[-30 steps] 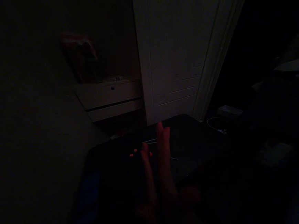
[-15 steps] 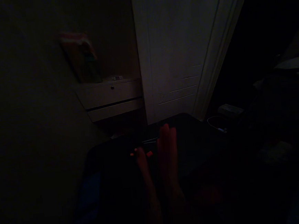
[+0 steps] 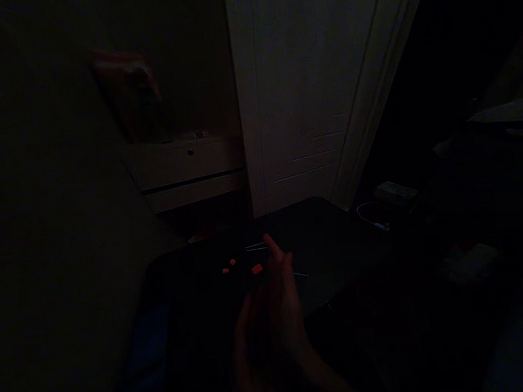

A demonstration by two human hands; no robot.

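Note:
The scene is very dark. My right hand point(image 3: 284, 306) is raised over the dark table, its fingers stretched out and nothing seen in them. Close on its left is my left hand point(image 3: 245, 336), mostly in shadow, with its fingers extended. Whether the two palms touch, I cannot tell. Just beyond the hands lies a small red block point(image 3: 257, 269). Two smaller orange-red pieces point(image 3: 233, 261) lie to its left. A thin, pale two-pronged tool point(image 3: 254, 246) is behind the right fingertips, partly hidden. To the right of that hand shows the end of a thin metal rod point(image 3: 301, 274).
The dark tabletop point(image 3: 322, 227) has a rounded far corner. A bluish flat object point(image 3: 146, 344) is at its left. Behind stand a drawer unit point(image 3: 191, 165) with a colourful packet point(image 3: 131, 97) on top, and a pale door panel point(image 3: 294, 97). A white cable point(image 3: 367, 213) lies at right.
Both hands have come lower and nearer to me, and the right fingers have tipped leftward. The orange-red pieces and the rod end now show more fully. The view has shifted slightly.

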